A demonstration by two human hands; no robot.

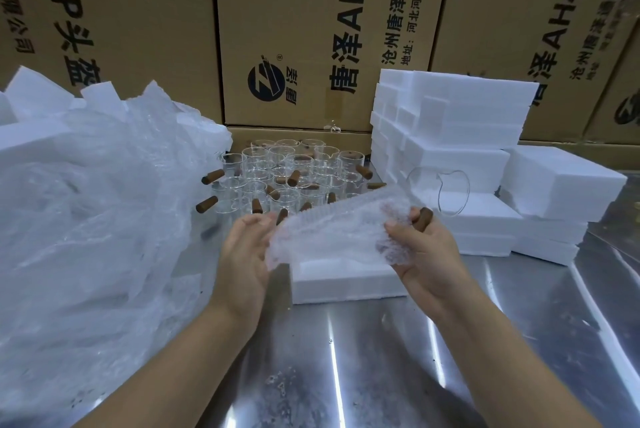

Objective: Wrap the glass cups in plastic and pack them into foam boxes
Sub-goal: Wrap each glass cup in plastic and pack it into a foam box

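Note:
A sheet of bubble wrap (332, 230) is stretched between my two hands above an open white foam box (343, 284) on the metal table. My left hand (246, 254) holds the sheet's left edge with fingers fairly straight. My right hand (426, 247) grips the sheet's right end together with the brown wooden handle (424, 218) of a clear glass cup (440, 190), which lies on its side pointing away to the right. Behind the sheet stand several more glass cups (287, 171) with brown handles.
A big heap of clear plastic film (93, 206) over foam pieces fills the left. Stacked white foam boxes (460, 150) stand at the right. Printed cardboard cartons (311, 29) wall off the back. The shiny metal table (381, 358) reaches toward me.

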